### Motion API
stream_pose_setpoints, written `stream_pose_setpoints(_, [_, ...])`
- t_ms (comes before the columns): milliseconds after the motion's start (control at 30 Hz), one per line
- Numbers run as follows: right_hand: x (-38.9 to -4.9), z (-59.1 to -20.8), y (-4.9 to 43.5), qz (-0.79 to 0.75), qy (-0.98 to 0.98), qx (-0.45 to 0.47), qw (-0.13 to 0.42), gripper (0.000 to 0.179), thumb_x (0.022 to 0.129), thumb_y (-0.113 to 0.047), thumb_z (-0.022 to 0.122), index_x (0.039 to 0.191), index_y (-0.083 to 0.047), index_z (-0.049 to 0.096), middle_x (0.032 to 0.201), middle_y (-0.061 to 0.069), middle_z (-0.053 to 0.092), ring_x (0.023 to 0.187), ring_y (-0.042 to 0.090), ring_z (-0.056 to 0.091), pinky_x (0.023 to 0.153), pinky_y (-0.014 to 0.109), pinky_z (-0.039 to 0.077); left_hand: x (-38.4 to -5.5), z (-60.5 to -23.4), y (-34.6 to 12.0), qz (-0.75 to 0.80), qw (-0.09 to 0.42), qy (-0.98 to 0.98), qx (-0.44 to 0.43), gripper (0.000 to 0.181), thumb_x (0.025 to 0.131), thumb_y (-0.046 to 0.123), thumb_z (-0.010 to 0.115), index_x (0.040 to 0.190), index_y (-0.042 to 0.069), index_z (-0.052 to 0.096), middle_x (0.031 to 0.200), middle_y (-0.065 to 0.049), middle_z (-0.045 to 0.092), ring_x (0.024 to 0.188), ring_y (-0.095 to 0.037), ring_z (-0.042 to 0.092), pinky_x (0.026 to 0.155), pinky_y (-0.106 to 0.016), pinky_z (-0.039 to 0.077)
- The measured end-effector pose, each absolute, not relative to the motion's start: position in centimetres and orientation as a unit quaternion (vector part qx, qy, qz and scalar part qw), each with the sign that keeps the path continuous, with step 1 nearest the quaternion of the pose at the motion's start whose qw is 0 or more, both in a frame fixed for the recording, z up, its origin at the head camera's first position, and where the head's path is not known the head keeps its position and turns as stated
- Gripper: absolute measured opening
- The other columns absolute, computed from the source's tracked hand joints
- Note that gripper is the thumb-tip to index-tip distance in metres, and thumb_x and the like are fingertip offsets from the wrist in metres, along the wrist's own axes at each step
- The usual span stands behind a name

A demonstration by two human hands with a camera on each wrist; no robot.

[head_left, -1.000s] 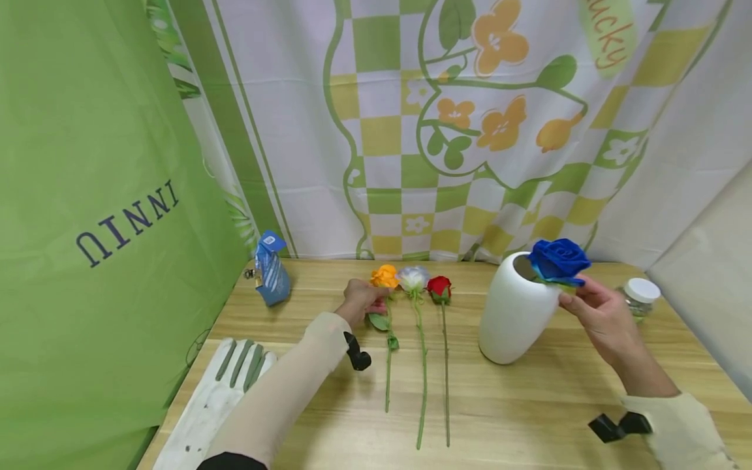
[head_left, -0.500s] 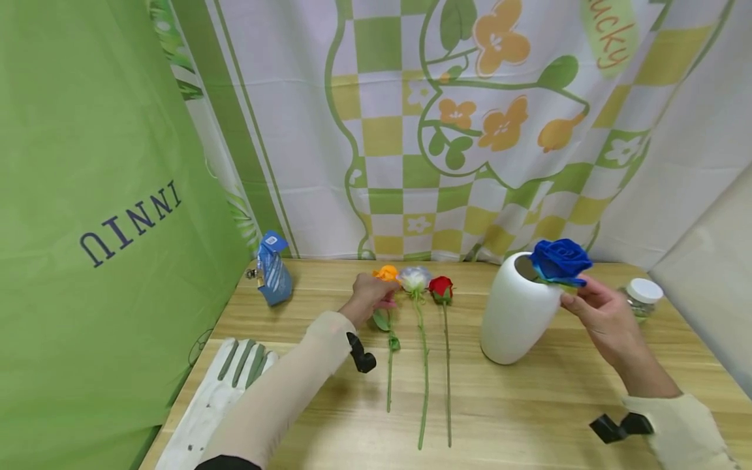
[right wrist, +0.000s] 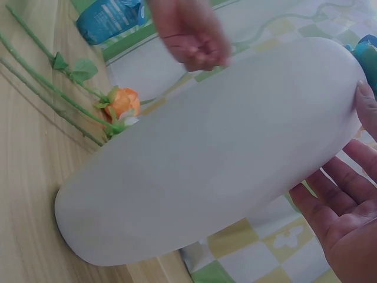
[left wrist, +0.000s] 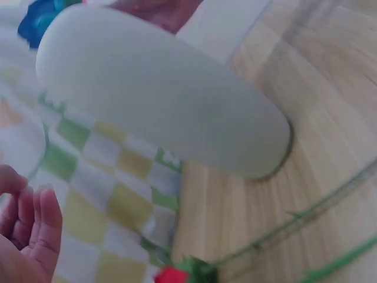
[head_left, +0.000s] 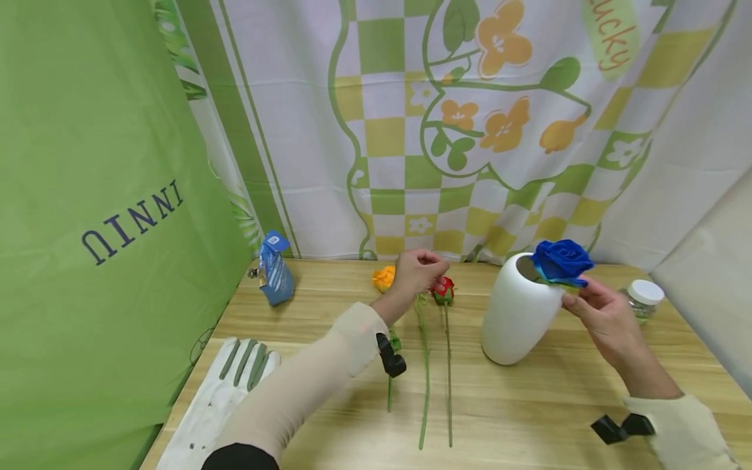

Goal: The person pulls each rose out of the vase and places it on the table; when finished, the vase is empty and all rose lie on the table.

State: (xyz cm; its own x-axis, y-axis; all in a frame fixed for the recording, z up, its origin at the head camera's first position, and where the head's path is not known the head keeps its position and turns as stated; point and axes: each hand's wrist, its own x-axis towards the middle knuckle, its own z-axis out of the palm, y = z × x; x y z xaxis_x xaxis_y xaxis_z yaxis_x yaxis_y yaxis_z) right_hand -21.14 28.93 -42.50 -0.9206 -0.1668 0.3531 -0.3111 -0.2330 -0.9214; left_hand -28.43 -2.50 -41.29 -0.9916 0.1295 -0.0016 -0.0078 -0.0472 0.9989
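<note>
A blue rose (head_left: pixel 561 262) stands in a tall white vase (head_left: pixel 519 313), its bloom leaning over the right side of the rim. Just under that bloom, my right hand (head_left: pixel 608 320) holds the vase, thumb and fingers against its outer wall near the top. My left hand (head_left: pixel 418 274) hovers over the flower heads with loosely curled fingers and nothing visible between them. Below it on the table lie an orange rose (head_left: pixel 384 279), a red rose (head_left: pixel 444 292) and a pale rose. The pale bloom is hidden by the hand in the head view but partly shows as white petals (right wrist: pixel 127 119) in the right wrist view.
A blue packet (head_left: pixel 275 271) stands at the table's back left. Nearer on that side lies a white and grey work glove (head_left: pixel 229 385). Behind the right hand is a small jar with a white lid (head_left: pixel 645 292). A patterned curtain (head_left: pixel 384 137) hangs along the back edge.
My left hand has moved right, from the orange rose to above the pale and red ones, leaving the orange rose on the table. The right hand and the vase have stayed put.
</note>
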Motion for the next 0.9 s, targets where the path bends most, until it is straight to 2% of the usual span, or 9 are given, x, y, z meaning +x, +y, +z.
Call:
stream_pose_setpoints(100, [-21.1,-42.6,29.0,0.759,-0.621,0.191,0.046,0.034,0.098,0.007,0.053,0.116,-0.016,0.071,0.101,-0.008,0.076,0.092,0.0,0.07,0.084,0.012,0.058,-28.2,-40.1,-1.3,0.696,0.002,0.711,0.1,0.01,0.088,0.01,0.074,0.088,0.001,0.07,0.073,-0.011,0.069,0.053,-0.009,0.062,0.057,-0.032,0.063])
stream_pose_setpoints(200, [-21.1,-42.7,29.0,0.757,-0.622,0.193,0.046,0.034,0.098,0.006,0.053,0.116,-0.016,0.071,0.102,-0.008,0.076,0.092,0.0,0.07,0.083,0.012,0.058,-27.8,-38.7,-0.4,0.65,-0.046,0.74,0.167,0.012,0.089,0.015,0.075,0.092,0.004,0.071,0.081,-0.005,0.069,0.066,-0.005,0.063,0.062,-0.025,0.062])
stream_pose_setpoints(300, [-21.1,-42.7,29.0,0.759,-0.619,0.197,0.047,0.035,0.098,0.007,0.053,0.116,-0.016,0.071,0.103,-0.008,0.076,0.093,0.0,0.071,0.084,0.012,0.058,-27.4,-37.4,0.7,0.614,-0.067,0.755,0.222,0.014,0.09,0.019,0.074,0.098,0.007,0.071,0.092,-0.004,0.072,0.076,-0.003,0.064,0.068,-0.018,0.059])
stream_pose_setpoints(433, [-21.1,-42.7,29.0,0.764,-0.61,0.204,0.051,0.034,0.098,0.007,0.053,0.117,-0.014,0.071,0.104,-0.007,0.076,0.093,0.001,0.071,0.084,0.013,0.058,-26.8,-35.7,2.3,0.563,-0.045,0.774,0.285,0.026,0.093,0.026,0.072,0.113,0.01,0.071,0.115,-0.004,0.073,0.101,-0.003,0.064,0.088,-0.015,0.055])
stream_pose_setpoints(533, [-21.1,-42.7,29.1,0.765,-0.608,0.208,0.05,0.034,0.099,0.007,0.052,0.119,-0.013,0.07,0.108,-0.007,0.075,0.096,0.001,0.07,0.085,0.013,0.058,-26.3,-34.8,3.2,0.493,-0.03,0.802,0.337,0.041,0.092,0.033,0.071,0.128,0.013,0.066,0.132,0.001,0.066,0.124,-0.003,0.055,0.103,-0.015,0.046])
stream_pose_setpoints(600, [-21.1,-42.8,29.1,0.763,-0.61,0.209,0.049,0.034,0.099,0.006,0.052,0.121,-0.013,0.07,0.112,-0.007,0.074,0.098,0.001,0.07,0.086,0.013,0.058,-26.0,-34.4,3.6,0.44,-0.031,0.818,0.369,0.048,0.092,0.035,0.071,0.134,0.015,0.062,0.138,0.001,0.063,0.132,-0.005,0.051,0.111,-0.017,0.041])
stream_pose_setpoints(733, [-21.1,-42.8,29.0,0.758,-0.615,0.213,0.049,0.036,0.1,0.006,0.05,0.124,-0.013,0.069,0.116,-0.007,0.073,0.102,0.001,0.069,0.087,0.014,0.058,-25.7,-34.1,4.2,0.365,-0.055,0.835,0.407,0.056,0.09,0.038,0.072,0.138,0.013,0.059,0.141,-0.001,0.061,0.136,-0.01,0.05,0.116,-0.018,0.037])
stream_pose_setpoints(900, [-21.2,-42.8,28.9,0.767,-0.599,0.226,0.05,0.036,0.099,0.008,0.049,0.125,-0.01,0.068,0.117,-0.005,0.074,0.103,0.003,0.07,0.087,0.015,0.058,-25.6,-34.3,4.8,0.338,-0.053,0.853,0.395,0.065,0.087,0.044,0.074,0.142,0.014,0.057,0.143,0.0,0.059,0.137,-0.012,0.048,0.115,-0.019,0.039])
